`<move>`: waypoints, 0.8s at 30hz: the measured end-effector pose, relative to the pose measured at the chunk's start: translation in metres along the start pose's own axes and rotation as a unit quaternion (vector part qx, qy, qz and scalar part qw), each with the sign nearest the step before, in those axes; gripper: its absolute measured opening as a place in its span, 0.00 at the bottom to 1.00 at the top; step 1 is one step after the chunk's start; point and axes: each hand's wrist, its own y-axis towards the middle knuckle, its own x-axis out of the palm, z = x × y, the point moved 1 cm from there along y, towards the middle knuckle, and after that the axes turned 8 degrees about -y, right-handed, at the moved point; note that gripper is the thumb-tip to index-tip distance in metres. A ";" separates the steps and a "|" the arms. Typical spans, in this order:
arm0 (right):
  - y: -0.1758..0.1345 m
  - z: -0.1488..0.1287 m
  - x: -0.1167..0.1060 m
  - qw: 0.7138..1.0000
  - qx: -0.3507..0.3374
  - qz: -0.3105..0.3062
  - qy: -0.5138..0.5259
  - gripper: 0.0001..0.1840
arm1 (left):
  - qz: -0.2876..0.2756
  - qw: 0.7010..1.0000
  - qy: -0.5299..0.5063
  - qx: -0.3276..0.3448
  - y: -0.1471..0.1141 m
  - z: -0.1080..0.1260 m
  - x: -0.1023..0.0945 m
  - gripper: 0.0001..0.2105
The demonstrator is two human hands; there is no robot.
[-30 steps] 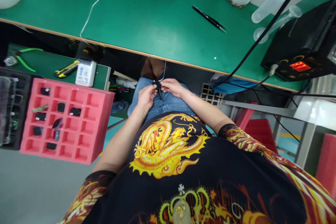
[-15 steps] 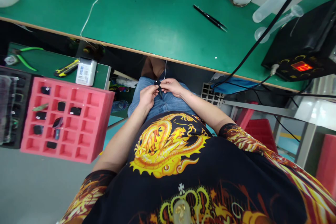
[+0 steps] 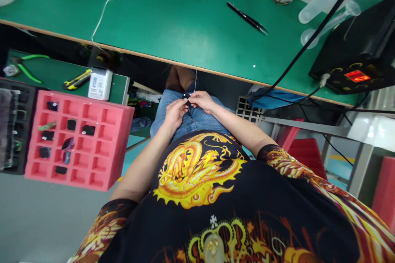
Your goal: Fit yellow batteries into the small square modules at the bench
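Observation:
Over my lap, just below the bench edge, a small black piece [image 3: 186, 96] with a whitish spot sits between my fingertips. My left hand [image 3: 175, 113] pinches it from one side, thumb and forefinger closed. From the other side my right hand [image 3: 202, 102] grips it with its fingers curled. A thin white cord [image 3: 195, 80] runs up from near the fingertips toward the bench edge. The piece is mostly covered by my fingers, so its exact kind cannot be made out.
Above my lap runs the green bench [image 3: 148, 20], bearing tweezers [image 3: 247, 18] and a black unit with a red display [image 3: 354, 49]. At left stand a pink foam tray [image 3: 120, 148] with small black parts, a yellow utility knife [image 3: 77, 80] and green-handled pliers [image 3: 29, 65].
Both hands stay at the same place with the small black piece, the fingers shifting only slightly. The view has moved a little.

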 end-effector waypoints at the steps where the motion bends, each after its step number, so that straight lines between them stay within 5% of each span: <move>1: 0.000 0.000 0.000 1.000 -0.002 -0.001 -0.006 0.14 | 0.000 1.000 -0.001 -0.001 0.001 0.000 0.000 0.20; 17: 0.001 0.005 0.001 0.999 -0.024 -0.022 -0.026 0.14 | 0.018 1.000 0.001 0.019 0.005 -0.002 -0.005 0.16; 24: -0.003 -0.003 0.002 0.999 0.027 -0.039 -0.011 0.15 | 0.030 0.999 -0.025 0.034 0.013 -0.008 -0.010 0.15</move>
